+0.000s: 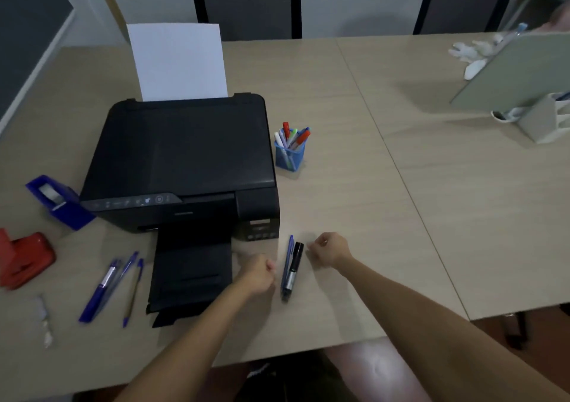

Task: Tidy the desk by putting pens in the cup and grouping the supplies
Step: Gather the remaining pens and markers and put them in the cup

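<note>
A blue mesh cup [290, 155] with several pens and markers stands right of the printer. A blue pen [287, 264] and a black marker [293, 273] lie side by side on the desk between my hands. My left hand [258, 273] is a closed fist just left of them, holding nothing. My right hand [330, 249] is also a fist, just right of the marker's cap, not touching it. Three blue pens [108, 284] lie left of the printer's tray. A blue tape dispenser [58, 199] and a red hole punch [24, 258] sit at the far left.
A black printer [182, 161] with white paper [177, 62] fills the desk's middle left; its output tray [191, 275] reaches toward me. Small white bits [46, 324] lie at the front left. A grey stand [524, 75] and organiser are at the back right. Two chairs stand behind the desk.
</note>
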The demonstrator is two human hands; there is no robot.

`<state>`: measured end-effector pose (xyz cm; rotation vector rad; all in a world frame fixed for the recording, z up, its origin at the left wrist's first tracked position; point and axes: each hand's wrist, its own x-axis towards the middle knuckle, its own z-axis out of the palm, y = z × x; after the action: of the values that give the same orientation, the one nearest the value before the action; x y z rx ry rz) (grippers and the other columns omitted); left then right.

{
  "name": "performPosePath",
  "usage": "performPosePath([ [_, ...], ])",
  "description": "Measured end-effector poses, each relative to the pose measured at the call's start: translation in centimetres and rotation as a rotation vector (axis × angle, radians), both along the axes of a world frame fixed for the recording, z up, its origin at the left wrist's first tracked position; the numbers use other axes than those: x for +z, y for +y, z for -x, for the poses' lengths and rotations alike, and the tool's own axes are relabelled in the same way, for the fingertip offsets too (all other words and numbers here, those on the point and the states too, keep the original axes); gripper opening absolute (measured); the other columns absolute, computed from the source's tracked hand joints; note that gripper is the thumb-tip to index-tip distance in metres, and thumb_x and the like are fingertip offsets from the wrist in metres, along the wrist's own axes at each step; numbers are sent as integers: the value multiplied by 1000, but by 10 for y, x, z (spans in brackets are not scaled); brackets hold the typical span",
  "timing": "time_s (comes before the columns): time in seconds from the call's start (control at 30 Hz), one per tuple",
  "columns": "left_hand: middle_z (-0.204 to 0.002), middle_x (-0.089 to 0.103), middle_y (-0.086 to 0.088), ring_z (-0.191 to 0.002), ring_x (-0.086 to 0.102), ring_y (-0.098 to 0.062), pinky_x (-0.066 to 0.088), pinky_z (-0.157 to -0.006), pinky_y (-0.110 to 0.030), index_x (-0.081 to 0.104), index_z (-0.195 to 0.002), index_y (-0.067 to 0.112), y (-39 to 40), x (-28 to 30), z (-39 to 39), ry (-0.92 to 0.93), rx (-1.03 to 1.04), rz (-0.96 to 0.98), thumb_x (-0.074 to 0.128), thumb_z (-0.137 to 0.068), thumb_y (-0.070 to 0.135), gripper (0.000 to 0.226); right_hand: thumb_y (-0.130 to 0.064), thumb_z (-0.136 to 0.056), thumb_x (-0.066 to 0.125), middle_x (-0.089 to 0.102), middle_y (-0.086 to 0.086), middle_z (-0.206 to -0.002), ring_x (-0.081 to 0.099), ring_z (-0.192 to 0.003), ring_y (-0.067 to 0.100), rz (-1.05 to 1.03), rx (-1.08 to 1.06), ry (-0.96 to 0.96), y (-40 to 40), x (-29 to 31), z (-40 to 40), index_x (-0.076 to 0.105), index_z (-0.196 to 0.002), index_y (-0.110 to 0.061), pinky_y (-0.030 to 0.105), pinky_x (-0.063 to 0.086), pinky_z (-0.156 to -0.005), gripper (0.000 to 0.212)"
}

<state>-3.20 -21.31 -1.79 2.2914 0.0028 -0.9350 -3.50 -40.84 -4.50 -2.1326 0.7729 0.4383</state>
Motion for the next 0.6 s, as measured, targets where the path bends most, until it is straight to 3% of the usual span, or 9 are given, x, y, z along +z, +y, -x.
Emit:
performPosePath([
  [0.07,-95,69,-8,-98,66,-24,50,-88,-31,64,-79,17,-2,-15,2,-48,32,-20,56,-87,7,16,-43,-78,70,73,13,-81,70,-84,30,68,34,30,20,0,4,49,-54,-21,38,58,-78,39],
  [0.13,-97,71,-8,-98,65,-24,51,-89,-32,69,-83,14,-6,-22,2,-56,38,-13,58,-87,8,13,-48,-77,71,73,13,-82,66,-77,28,130,43,69,33,0,3,49,-57,-18,32,53,-66,42],
  [0.23,-99,73,-9,-97,66,-25,51,-86,-30,72,-88,11,-10,-29,-1,-71,50,-36,63,-85,14,10,-37,-77,70,64,11,-72,57,-65,25,190,60,117,39,0,-1,49,-62,-11,28,41,-47,36],
  [0.33,-87,72,-7,-86,68,-24,55,-79,-33,69,-76,12,-14,-37,-4,-75,37,-79,69,-81,29,18,-24,-80,67,59,11,-78,54,-69,26,258,81,150,31,3,0,50,-70,-8,28,41,-55,26],
  [0.4,-82,69,-5,-82,67,-24,55,-71,-33,68,-77,12,-18,-35,-3,-96,-16,-146,69,-78,38,26,-22,-82,65,59,13,-81,53,-72,27,295,115,185,19,2,4,43,-63,-9,27,41,-60,32],
  [0.5,-102,66,-10,-96,66,-30,50,-72,-33,65,-101,11,-30,-31,-4,-166,-105,-273,60,-84,29,25,-25,-84,63,55,10,-73,52,-71,25,289,118,214,-1,1,7,35,-57,-12,27,39,-57,41],
  [0.6,-116,65,-13,-106,64,-32,52,-81,-35,62,-117,6,-43,-31,-5,-117,-140,-351,51,-87,12,31,-19,-88,58,43,-1,-55,46,-54,17,213,58,159,-23,15,4,33,-56,-13,18,32,-41,41],
])
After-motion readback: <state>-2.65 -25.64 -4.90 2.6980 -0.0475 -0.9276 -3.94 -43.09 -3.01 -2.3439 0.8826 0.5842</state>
